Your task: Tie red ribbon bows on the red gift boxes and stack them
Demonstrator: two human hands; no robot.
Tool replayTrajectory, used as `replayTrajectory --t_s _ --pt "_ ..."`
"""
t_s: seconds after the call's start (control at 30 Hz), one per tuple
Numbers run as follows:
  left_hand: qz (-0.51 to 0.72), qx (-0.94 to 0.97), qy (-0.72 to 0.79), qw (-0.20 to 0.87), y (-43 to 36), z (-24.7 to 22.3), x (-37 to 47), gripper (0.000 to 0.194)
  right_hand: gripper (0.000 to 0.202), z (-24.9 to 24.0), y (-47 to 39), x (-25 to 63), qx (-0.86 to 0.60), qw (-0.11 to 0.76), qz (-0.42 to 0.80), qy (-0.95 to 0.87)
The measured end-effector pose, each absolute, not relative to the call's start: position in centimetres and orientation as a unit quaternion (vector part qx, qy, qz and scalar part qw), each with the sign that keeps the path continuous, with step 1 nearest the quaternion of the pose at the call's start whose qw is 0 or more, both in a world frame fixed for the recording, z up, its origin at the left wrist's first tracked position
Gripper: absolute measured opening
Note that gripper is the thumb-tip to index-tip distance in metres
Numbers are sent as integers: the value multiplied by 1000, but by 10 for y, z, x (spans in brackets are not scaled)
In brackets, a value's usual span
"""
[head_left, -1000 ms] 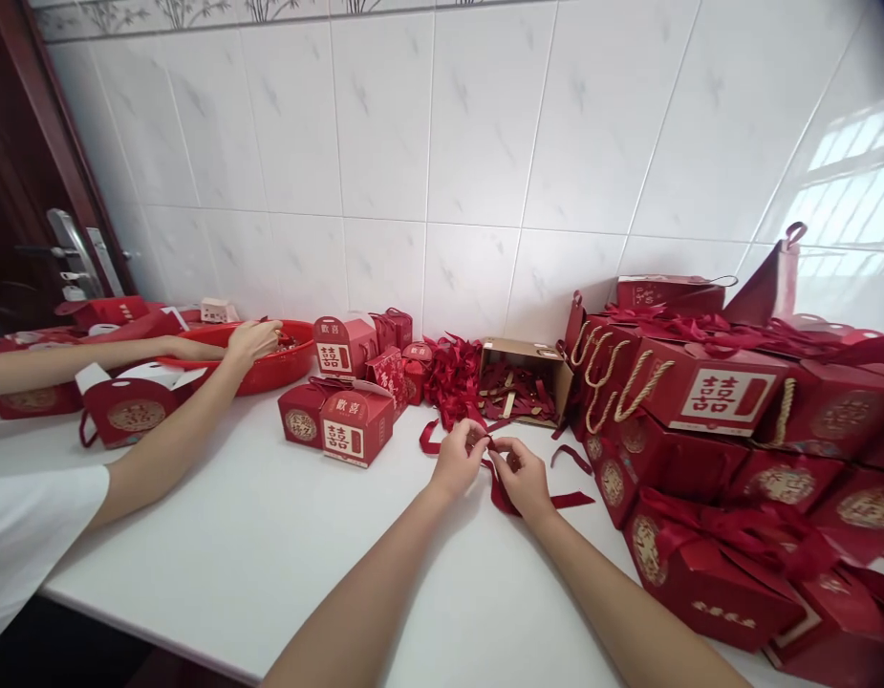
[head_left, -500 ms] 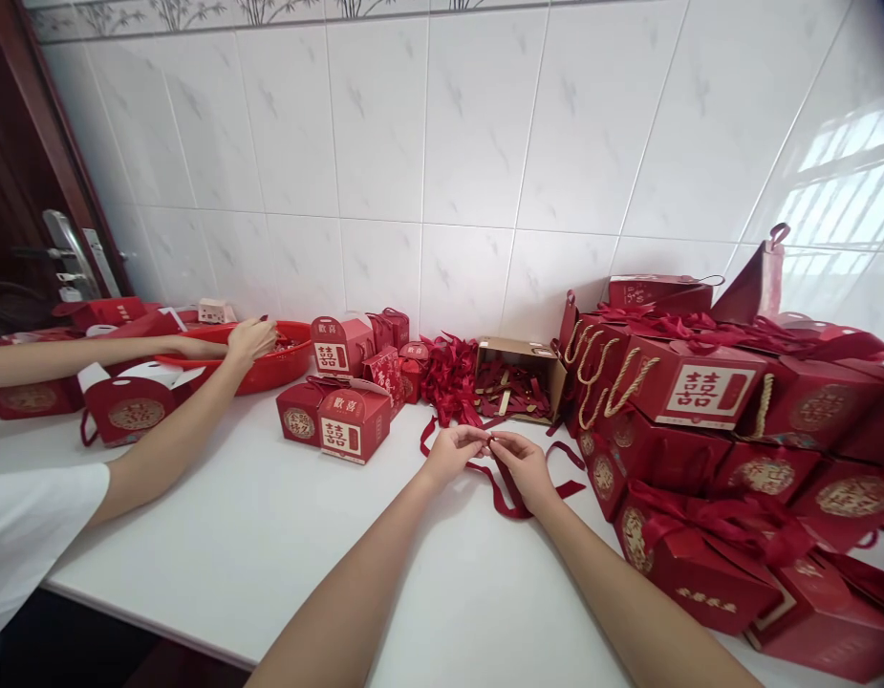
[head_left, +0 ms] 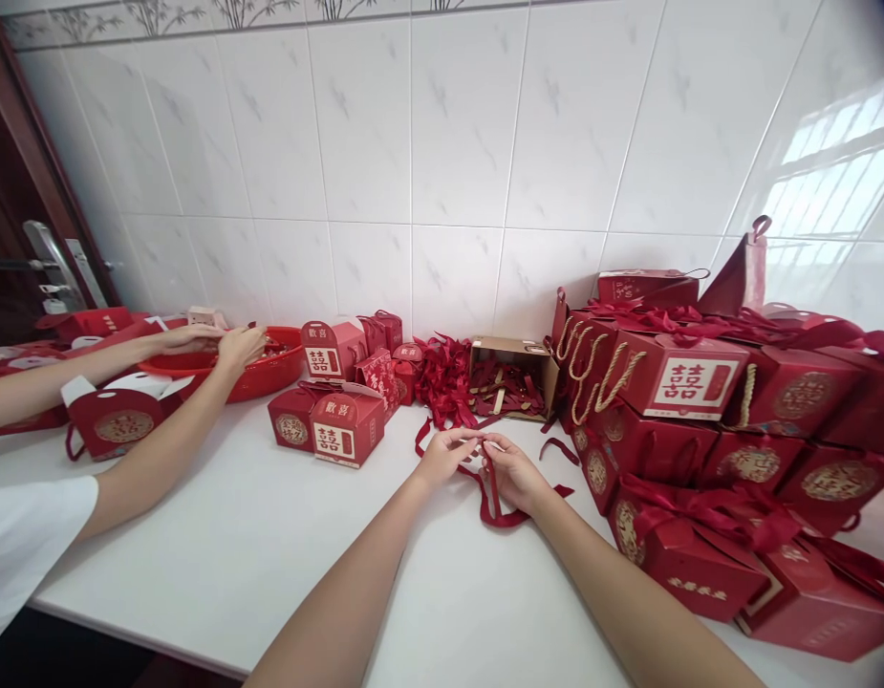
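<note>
Between my two hands is a dark red ribbon (head_left: 493, 517), its tails curling down onto the white table. My left hand (head_left: 443, 455) pinches it from the left with the fingertips. My right hand (head_left: 513, 468) grips it from the right, fingers curled and nearly touching the left ones. One ribbon strand hangs in front of the right palm. Just beyond my hands lie a heap of red ribbons (head_left: 445, 380) and an open cardboard box (head_left: 549, 377) filled with dark red and gold strips.
Red gift boxes (head_left: 689, 377) are stacked high at the right, some with gold rope handles. Smaller red boxes (head_left: 345, 430) stand left of centre. At the far left, another person's hands (head_left: 237, 352) reach into a red basin (head_left: 269, 377) beside open boxes (head_left: 118, 420).
My fingers have shifted on the ribbon, and a strand now hangs before my right palm. The other person's hands have come together over the basin. The view has turned slightly right.
</note>
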State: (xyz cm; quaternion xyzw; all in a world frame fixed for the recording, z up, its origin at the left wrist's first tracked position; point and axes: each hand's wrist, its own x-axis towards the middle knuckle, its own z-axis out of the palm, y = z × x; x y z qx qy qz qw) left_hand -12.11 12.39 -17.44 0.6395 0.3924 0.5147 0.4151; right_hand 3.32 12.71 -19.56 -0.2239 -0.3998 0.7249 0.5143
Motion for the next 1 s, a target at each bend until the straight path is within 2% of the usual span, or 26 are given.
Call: replayTrajectory --t_s 0.43,0.77,1.0 --pt "489 687 411 347 130 -180 -127 19 29 -195 125 31 -199 481 776 -356" --pt "400 731 433 344 132 -179 -140 19 26 -198 129 32 -228 484 726 -433" --pt "349 748 478 301 131 -180 -140 24 28 -205 129 28 -256 499 687 -463"
